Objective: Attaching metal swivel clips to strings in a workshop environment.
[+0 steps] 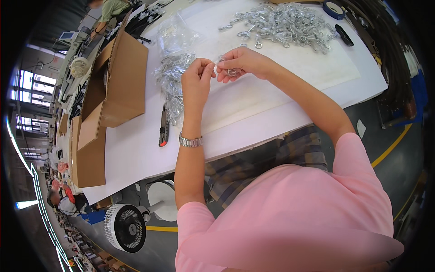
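Observation:
My left hand (198,73), with a metal watch on its wrist, is closed in a pinch over the table. What it pinches is too small to make out. Fingertip to fingertip with it, my right hand (242,63) is curled round a silver metal ring piece (232,72), partly hidden by the fingers. Just beyond lies a large heap of silver ring-ended metal pieces (290,27), some looking wrapped in clear plastic. A second pile of similar shiny pieces (174,79) spreads beside my left hand, with a clear plastic bag (174,38) behind it.
A box cutter (163,127) lies left of my left forearm. An open cardboard box (124,81) stands at the table's left edge. Blue tape (334,9) and a black tool (344,35) lie far right. A fan (126,228) stands below left. Another person (111,11) sits far left.

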`<state>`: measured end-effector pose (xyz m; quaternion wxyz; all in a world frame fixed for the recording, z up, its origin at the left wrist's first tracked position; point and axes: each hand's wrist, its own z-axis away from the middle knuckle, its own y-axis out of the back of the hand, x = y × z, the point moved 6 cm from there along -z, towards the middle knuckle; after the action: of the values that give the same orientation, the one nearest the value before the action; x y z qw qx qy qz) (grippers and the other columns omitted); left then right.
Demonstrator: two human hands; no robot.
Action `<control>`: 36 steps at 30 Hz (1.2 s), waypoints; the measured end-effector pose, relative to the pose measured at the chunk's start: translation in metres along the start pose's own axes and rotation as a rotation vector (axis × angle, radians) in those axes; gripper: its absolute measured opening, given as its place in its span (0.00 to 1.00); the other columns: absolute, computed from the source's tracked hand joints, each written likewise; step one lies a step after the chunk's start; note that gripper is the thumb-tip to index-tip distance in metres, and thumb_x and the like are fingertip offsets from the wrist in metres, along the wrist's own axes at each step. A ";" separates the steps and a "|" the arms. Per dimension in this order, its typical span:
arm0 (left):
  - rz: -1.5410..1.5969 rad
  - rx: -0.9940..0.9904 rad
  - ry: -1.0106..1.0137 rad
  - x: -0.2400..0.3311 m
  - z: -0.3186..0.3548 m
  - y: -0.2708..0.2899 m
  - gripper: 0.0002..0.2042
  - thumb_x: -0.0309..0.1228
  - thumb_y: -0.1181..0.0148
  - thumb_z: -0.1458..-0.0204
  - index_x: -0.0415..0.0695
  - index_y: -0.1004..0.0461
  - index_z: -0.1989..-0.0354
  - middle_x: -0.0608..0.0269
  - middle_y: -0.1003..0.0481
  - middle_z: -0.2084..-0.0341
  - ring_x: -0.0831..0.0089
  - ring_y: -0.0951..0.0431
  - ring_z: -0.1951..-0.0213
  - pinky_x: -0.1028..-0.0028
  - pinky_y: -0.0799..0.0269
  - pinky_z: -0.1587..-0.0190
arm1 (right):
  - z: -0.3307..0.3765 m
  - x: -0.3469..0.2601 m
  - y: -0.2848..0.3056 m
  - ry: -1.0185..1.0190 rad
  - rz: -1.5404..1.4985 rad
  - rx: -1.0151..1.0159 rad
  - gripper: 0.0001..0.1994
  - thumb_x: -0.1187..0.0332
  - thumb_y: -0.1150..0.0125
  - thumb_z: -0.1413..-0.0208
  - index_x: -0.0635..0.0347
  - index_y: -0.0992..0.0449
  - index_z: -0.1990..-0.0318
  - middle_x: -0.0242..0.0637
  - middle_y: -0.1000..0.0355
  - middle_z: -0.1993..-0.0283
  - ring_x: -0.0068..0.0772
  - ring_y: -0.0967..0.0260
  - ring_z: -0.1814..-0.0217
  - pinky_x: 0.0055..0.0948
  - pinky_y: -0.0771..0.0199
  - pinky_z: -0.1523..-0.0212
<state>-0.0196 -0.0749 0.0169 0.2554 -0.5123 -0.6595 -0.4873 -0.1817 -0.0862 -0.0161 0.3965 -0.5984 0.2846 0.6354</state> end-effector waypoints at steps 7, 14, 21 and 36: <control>0.380 -0.150 0.333 -0.002 0.009 -0.014 0.11 0.33 0.37 0.37 0.35 0.22 0.62 0.67 0.22 0.78 0.87 0.37 0.84 0.81 0.48 0.82 | -0.009 0.000 -0.001 0.182 -0.258 0.132 0.18 0.56 0.37 0.35 0.62 0.19 0.48 0.31 0.20 0.52 0.20 0.24 0.49 0.27 0.25 0.44; 0.598 -0.273 0.370 -0.017 0.010 -0.025 0.09 0.30 0.38 0.38 0.36 0.22 0.61 0.62 0.20 0.72 0.88 0.39 0.85 0.84 0.50 0.83 | -0.006 -0.002 -0.014 0.145 -0.302 0.078 0.22 0.53 0.48 0.29 0.62 0.22 0.43 0.31 0.21 0.56 0.19 0.32 0.65 0.23 0.29 0.58; 0.574 -0.377 0.378 -0.015 0.013 -0.028 0.07 0.27 0.40 0.37 0.35 0.21 0.60 0.65 0.21 0.71 0.88 0.39 0.84 0.84 0.49 0.82 | 0.000 -0.012 -0.018 0.204 -0.423 0.087 0.23 0.54 0.56 0.26 0.65 0.28 0.40 0.43 0.23 0.43 0.22 0.34 0.71 0.25 0.28 0.64; 0.635 -0.316 0.468 -0.019 0.012 -0.021 0.09 0.30 0.39 0.37 0.36 0.22 0.64 0.66 0.22 0.75 0.88 0.41 0.86 0.83 0.52 0.83 | -0.003 0.014 -0.021 0.210 -0.424 0.146 0.17 0.56 0.45 0.30 0.61 0.21 0.50 0.27 0.23 0.63 0.19 0.29 0.64 0.25 0.25 0.53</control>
<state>-0.0305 -0.0725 -0.0119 0.4542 -0.5983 -0.3103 -0.5827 -0.1618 -0.0754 -0.0283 0.5312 -0.6773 0.2376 0.4501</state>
